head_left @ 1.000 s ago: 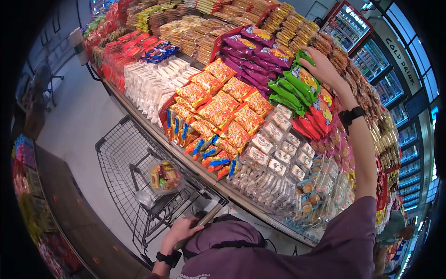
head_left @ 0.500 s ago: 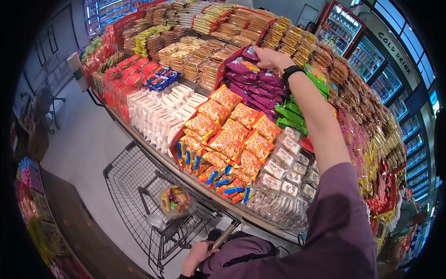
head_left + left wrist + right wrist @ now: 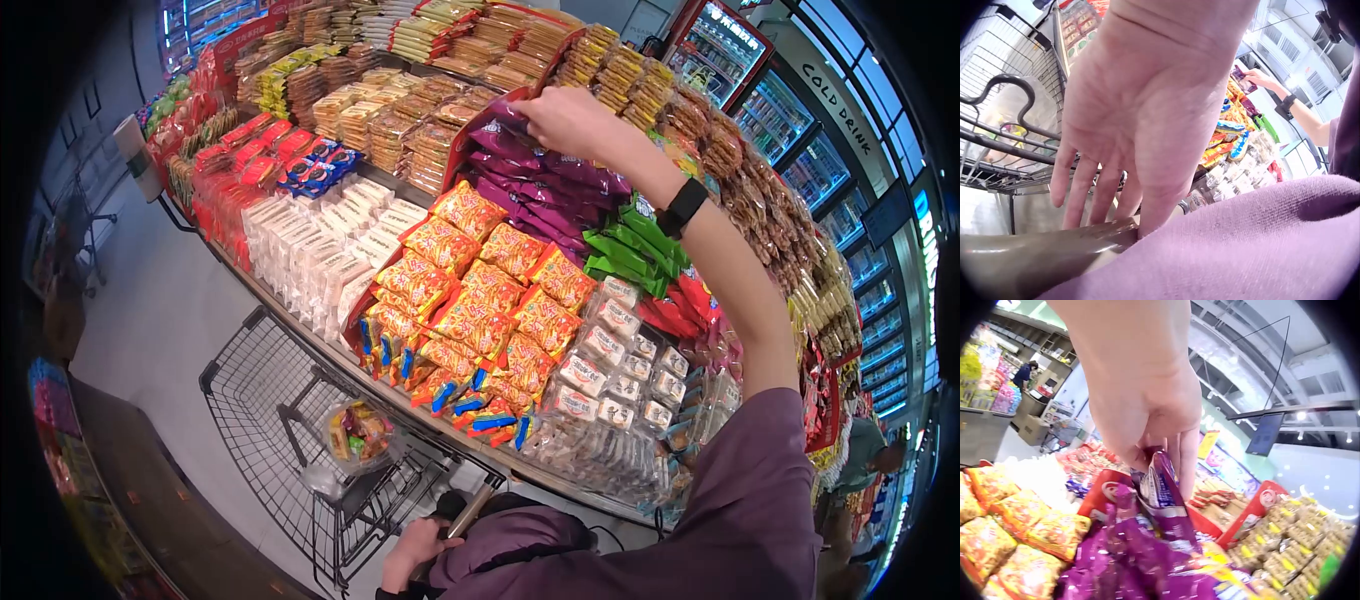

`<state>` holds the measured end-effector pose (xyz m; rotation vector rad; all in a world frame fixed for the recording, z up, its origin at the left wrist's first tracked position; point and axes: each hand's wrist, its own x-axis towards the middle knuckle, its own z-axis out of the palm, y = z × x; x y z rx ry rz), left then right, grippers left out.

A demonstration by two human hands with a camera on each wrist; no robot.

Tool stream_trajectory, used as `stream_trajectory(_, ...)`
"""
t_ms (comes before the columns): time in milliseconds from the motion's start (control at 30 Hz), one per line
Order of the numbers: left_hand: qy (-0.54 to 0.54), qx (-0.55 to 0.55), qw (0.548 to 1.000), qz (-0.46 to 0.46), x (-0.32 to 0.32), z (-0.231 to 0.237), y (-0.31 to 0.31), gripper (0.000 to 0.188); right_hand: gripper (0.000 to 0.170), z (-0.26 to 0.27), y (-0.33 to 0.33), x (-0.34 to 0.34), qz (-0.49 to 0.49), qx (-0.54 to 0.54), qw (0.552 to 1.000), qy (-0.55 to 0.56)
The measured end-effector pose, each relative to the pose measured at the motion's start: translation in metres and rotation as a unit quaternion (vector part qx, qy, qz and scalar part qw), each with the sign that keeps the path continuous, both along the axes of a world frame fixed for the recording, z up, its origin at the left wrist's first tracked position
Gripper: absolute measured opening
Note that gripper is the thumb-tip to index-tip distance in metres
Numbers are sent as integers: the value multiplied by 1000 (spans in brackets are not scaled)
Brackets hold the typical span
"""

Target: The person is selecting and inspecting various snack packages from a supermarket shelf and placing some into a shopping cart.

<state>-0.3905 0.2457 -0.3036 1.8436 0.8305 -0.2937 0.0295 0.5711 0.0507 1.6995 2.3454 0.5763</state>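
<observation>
My right hand (image 3: 570,122) reaches across the display and pinches the top edge of a purple snack bag (image 3: 1169,512). In the right wrist view the bag stands upright under the fingers, above a pile of purple bags (image 3: 1107,565). Down by my body, my left hand (image 3: 418,550) rests at the shopping cart handle (image 3: 470,510). The left wrist view shows its palm, with long, relaxed fingers (image 3: 1107,184) reaching down to the handle. A clear round tub of colourful packets (image 3: 358,436) sits in the wire cart (image 3: 250,385).
Orange snack bags (image 3: 490,290), white packets (image 3: 310,240) and green bags (image 3: 635,245) surround the purple pile. Clear-wrapped packs (image 3: 600,360) lie nearer me. Drink fridges (image 3: 770,120) line the far right. A dark counter (image 3: 150,480) stands left of the cart.
My right hand has moved left from the green bags to the purple ones and now pinches one by its top. The left hand stays at the cart handle.
</observation>
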Motion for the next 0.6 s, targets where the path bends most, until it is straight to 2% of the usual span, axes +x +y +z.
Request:
stream_trajectory(67, -5, 11, 1000, -6, -1, -2, 2, 57, 31, -33, -4, -7, 6, -12, 1000, -13)
stream_trajectory(133, 6, 27, 1000, -8, -1, 5, 3, 58, 34, -63, -1, -2, 37, 72, 995, 65)
stream_trajectory(267, 1, 31, 999, -7, -3, 9, 5, 57, 46, -61, 6, 5, -8, 44, 990, 135)
stream_trajectory(467, -10, 40, 999, -19, -7, -8, 2, 56, 43, -73, 15, 10, -71, 69, 990, 105)
stream_trajectory(500, -14, 42, 999, -18, -7, -7, 1, 56, 49, -69, 13, 8, -98, 27, 986, 130)
stream_trajectory(600, -15, 50, 998, -20, -6, -3, 3, 56, 56, -73, -8, -4, -67, 131, 986, 76)
